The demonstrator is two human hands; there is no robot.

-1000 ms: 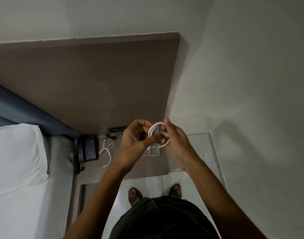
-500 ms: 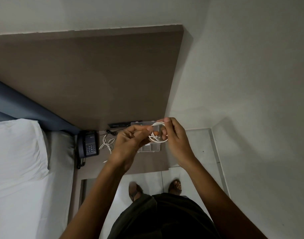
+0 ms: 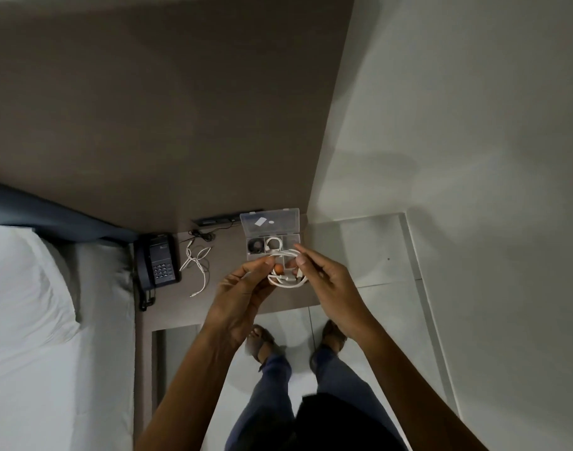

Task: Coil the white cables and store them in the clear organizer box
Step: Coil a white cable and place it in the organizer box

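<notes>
I hold a coiled white cable (image 3: pixel 286 277) between both hands, just above the near part of the clear organizer box (image 3: pixel 272 237). My left hand (image 3: pixel 243 288) pinches the coil's left side and my right hand (image 3: pixel 327 281) pinches its right side. The box stands on the brown bedside shelf (image 3: pixel 233 297) with its lid (image 3: pixel 270 222) raised. One small white coil (image 3: pixel 273 245) lies in its middle compartment, and a dark round item (image 3: pixel 255 245) lies in the left one. Another white cable (image 3: pixel 195 263) lies loose and uncoiled on the shelf, left of the box.
A dark telephone (image 3: pixel 158 262) sits at the shelf's left end beside the bed with its white pillow (image 3: pixel 25 281). A black cable (image 3: pixel 202 235) runs to a wall socket strip (image 3: pixel 215 220). Tiled floor and my sandalled feet (image 3: pixel 262 343) are below the shelf edge.
Both hands have lowered with the coil toward the box. The view has tilted down, so the open box and my legs now show.
</notes>
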